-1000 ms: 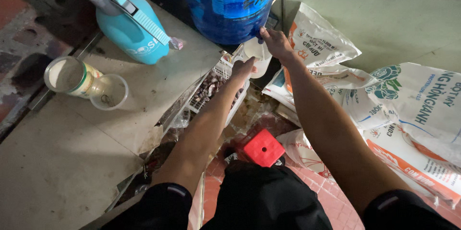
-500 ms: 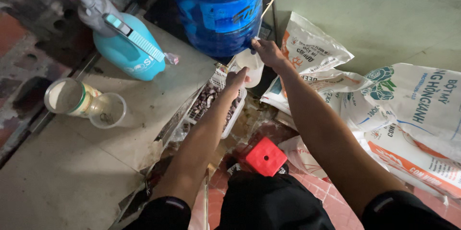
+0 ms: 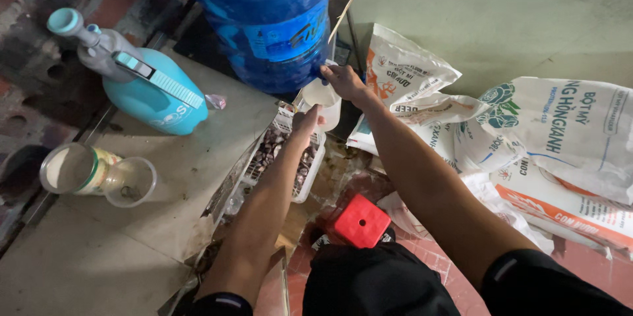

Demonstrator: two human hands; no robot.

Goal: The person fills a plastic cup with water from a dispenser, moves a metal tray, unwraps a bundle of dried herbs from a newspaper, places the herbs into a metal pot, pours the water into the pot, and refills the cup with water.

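– What have the hands got?

– A white cup (image 3: pixel 321 101), held up against the lower front of the big blue jug (image 3: pixel 264 19). The right hand (image 3: pixel 344 80) is closed round the cup's far rim, fingers curled over it. The left hand (image 3: pixel 306 120) comes at it from below, thumb and fingers pressed to the near side, so it is pinching rather than wrapped right round

– Anything in the cup?

– The inside looks pale, but I cannot tell whether it is full

– And under it?

– A white basket (image 3: pixel 310 174) right beneath the left wrist, with dark lumpy bits in it, wedged at the edge of the grey slab (image 3: pixel 132 250). Just below that, nearer the person, a red stool (image 3: pixel 361 220) on the tiled floor

– What sits on the slab?

– A teal sprayer (image 3: pixel 148 88) with a grey pump top, left of the jug and apart from it. Further left, near the slab's edge, a jar (image 3: pixel 74 169) lying on its side with a clear cup (image 3: pixel 130 182) touching it

– And on the right?

– White printed sacks (image 3: pixel 554 138) heaped against the green wall (image 3: pixel 494 12), one of them just beside the right forearm
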